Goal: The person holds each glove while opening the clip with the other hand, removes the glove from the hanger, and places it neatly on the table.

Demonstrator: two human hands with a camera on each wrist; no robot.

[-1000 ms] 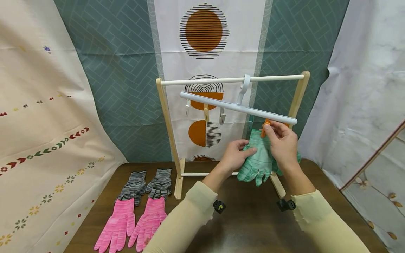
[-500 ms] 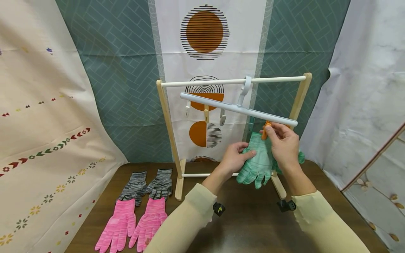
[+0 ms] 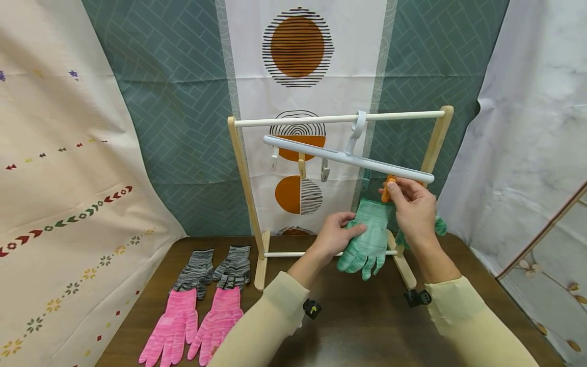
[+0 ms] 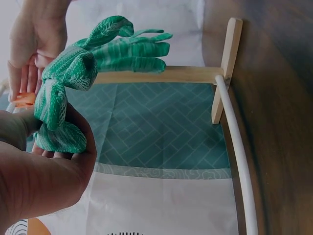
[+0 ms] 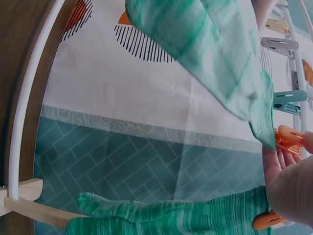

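My left hand [image 3: 336, 235] holds a green knit glove [image 3: 370, 234] with its thumb on the front, fingers hanging down and cuff up. My right hand [image 3: 416, 210] pinches an orange clothespin [image 3: 389, 189] under the low right end of a pale hanger [image 3: 316, 150]. In the right wrist view the cuff corner lies close by that orange clothespin; whether they touch, I cannot tell. Another green glove [image 5: 195, 214] hangs behind my right hand, its cuff at a second orange clothespin [image 5: 267, 221]. A teal clothespin [image 5: 289, 100] is beside them.
The hanger hooks, tilted, over the white bar [image 3: 298, 120] of a small wooden rack. White, beige and grey clothespins [image 3: 325, 171] dangle from its left half. Two pink gloves [image 3: 174, 321] and two grey striped gloves [image 3: 234, 267] lie on the brown table [image 3: 357, 326] at left.
The left hand and the green glove have moved slightly down and left, and the cuff now sits lower than the orange clothespin. My right hand has stayed nearly in place on the clothespin.
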